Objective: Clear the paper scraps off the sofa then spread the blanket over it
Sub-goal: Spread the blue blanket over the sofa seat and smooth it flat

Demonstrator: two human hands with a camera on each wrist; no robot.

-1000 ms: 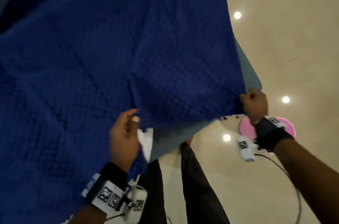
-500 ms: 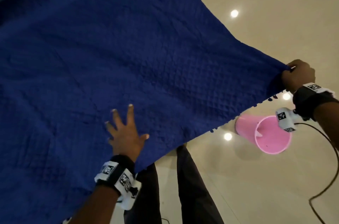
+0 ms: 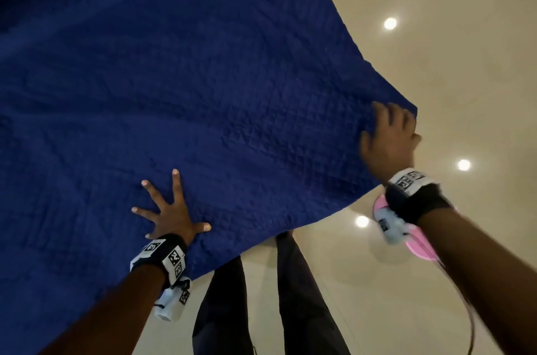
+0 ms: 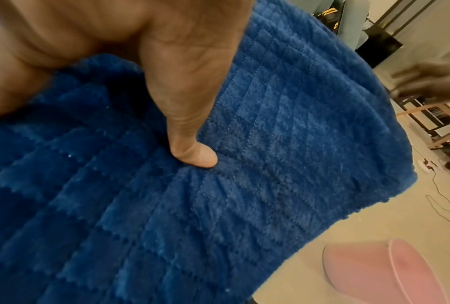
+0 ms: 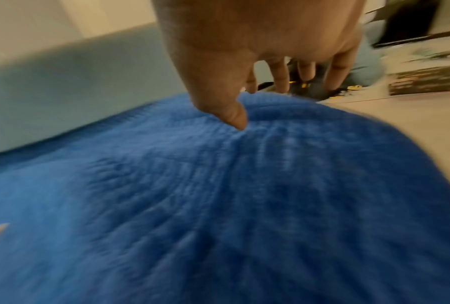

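The dark blue quilted blanket (image 3: 203, 99) lies spread flat and hides the sofa seat beneath it in the head view. My left hand (image 3: 171, 215) presses on it near the front edge, palm down and fingers splayed; the left wrist view shows the thumb (image 4: 192, 152) on the blanket (image 4: 244, 185). My right hand (image 3: 386, 133) lies with straight fingers on the blanket's right front corner, blurred. In the right wrist view the blanket (image 5: 218, 205) meets the pale sofa back (image 5: 63, 82). No paper scraps show.
A pink bin (image 4: 390, 271) lies tipped on the beige floor (image 3: 436, 35) to the right, partly behind my right forearm (image 3: 476, 267). My dark-trousered legs (image 3: 296, 296) stand at the sofa's front. Furniture and cables (image 4: 442, 205) lie further right.
The right hand let go of the blanket corner it gripped and lowered flat onto it. The lifted blanket settled onto the sofa. The left hand stayed flat, fingers spread.
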